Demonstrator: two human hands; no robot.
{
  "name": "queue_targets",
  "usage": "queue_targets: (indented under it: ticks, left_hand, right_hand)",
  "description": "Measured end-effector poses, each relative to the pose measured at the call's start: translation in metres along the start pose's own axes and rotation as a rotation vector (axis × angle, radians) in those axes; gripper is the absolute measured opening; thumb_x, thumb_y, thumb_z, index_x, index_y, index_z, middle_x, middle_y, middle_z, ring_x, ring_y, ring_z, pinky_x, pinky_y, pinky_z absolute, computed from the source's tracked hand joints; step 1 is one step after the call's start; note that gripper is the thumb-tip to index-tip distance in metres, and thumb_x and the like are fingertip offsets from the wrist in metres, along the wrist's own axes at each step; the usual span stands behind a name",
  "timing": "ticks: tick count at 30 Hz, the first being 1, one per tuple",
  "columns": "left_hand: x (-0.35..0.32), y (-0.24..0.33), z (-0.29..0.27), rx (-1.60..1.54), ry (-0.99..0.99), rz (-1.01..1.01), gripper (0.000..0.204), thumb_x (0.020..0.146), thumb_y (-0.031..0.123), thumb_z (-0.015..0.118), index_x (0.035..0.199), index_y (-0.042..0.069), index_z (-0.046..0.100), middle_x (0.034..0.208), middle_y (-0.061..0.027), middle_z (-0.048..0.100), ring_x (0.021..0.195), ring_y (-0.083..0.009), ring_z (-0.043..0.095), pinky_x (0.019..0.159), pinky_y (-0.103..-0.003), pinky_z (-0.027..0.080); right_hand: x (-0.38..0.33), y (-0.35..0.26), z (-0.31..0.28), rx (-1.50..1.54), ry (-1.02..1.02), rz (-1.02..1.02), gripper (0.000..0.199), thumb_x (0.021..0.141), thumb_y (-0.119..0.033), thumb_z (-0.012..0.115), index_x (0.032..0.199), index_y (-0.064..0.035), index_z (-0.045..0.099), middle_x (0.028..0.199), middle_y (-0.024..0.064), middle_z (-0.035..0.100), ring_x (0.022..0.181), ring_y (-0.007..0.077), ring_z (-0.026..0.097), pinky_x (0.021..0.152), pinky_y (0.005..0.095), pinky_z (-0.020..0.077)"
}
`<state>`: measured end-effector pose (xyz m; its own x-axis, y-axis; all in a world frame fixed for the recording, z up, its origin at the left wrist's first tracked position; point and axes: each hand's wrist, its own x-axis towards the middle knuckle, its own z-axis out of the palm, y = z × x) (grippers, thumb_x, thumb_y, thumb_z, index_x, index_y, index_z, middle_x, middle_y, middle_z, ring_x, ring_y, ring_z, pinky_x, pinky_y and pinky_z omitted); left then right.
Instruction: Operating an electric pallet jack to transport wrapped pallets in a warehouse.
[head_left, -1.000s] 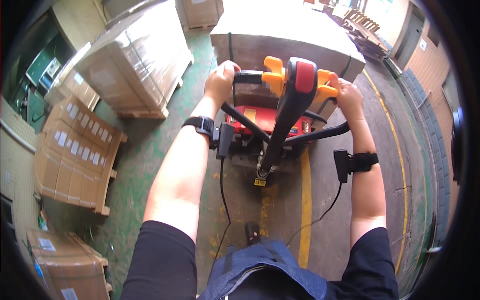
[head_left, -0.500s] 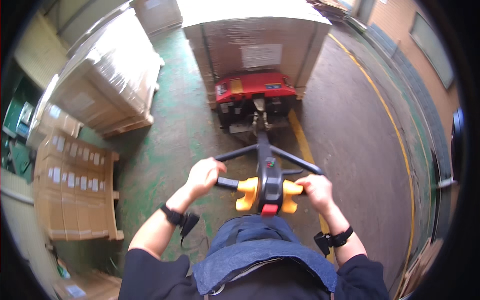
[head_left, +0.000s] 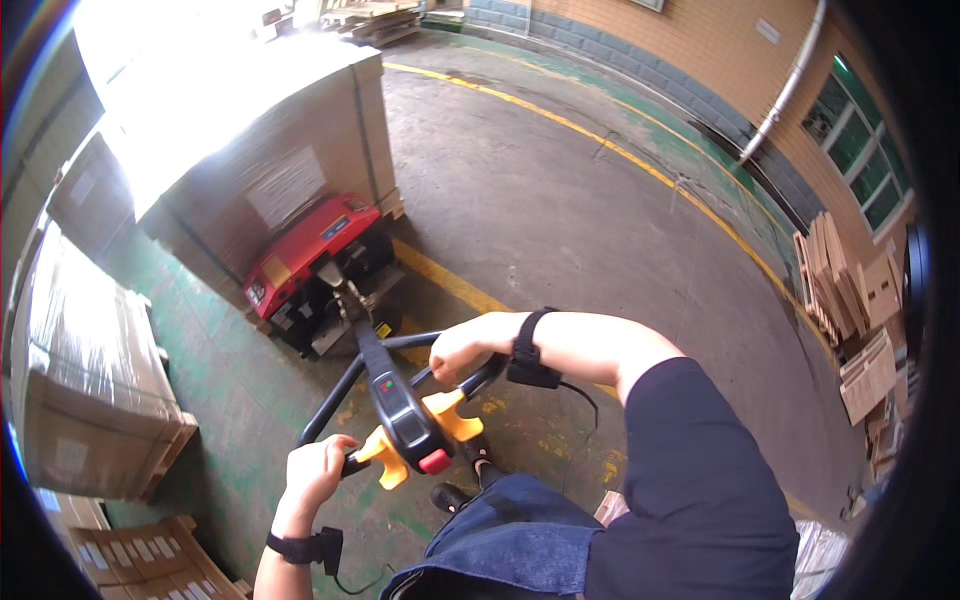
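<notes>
I stand behind a red electric pallet truck (head_left: 335, 232), which sits against a large wrapped carton load (head_left: 330, 150) on a pallet. Its black tiller head (head_left: 402, 415) carries two yellow thumb levers and a red button at the near end. My left hand (head_left: 316, 472) is closed round the left grip of the tiller, beside the left yellow lever. On the other side, my right hand (head_left: 468, 347) is wrapped over the right grip, its fingertips partly hidden behind it. Both wrists wear black straps with a small device.
At the left stand a wrapped pallet load (head_left: 90, 390) and stacked cartons (head_left: 150, 550). Wooden boards (head_left: 835, 280) lean by the brick wall (head_left: 700, 60) on the right. A yellow floor line (head_left: 600, 145) curves along that side. My shoes (head_left: 452, 497) show below the tiller.
My view has swung right, so the truck and load now appear further left and tilted. The tiller is angled, and my right arm reaches across with its elbow out. Both hands stay on the tiller.
</notes>
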<state>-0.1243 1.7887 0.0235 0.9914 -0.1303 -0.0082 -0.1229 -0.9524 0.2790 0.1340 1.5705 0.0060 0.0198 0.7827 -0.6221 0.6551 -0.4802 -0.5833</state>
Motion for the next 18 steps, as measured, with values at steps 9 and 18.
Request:
queue_targets:
  ticks: [9,18]
  left_hand:
    - [0.008,0.004,-0.003,-0.343,-0.121,-0.351,0.035,0.089,0.024,0.032,0.091,0.014,0.066,0.059,-0.0053,0.062,0.058,-0.0207,0.063,0.059,-0.032,0.049]
    - [-0.011,0.015,0.031,-0.341,0.026,-0.258,0.022,0.084,0.016,0.045,0.084,0.011,0.067,0.051,-0.008,0.054,0.049,-0.0254,0.057,0.049,-0.035,0.045]
  right_hand:
    - [0.024,0.021,-0.018,-0.234,0.418,-0.039,0.03,0.086,-0.032,0.05,0.089,-0.0072,0.067,0.082,0.012,0.066,0.083,0.0331,0.062,0.075,0.0421,0.0471]
    - [-0.055,0.001,0.085,-0.434,0.507,-0.133,0.031,0.089,-0.03,0.043,0.073,-0.0142,0.064,0.069,0.0061,0.065,0.062,0.0284,0.063,0.055,0.0417,0.0473]
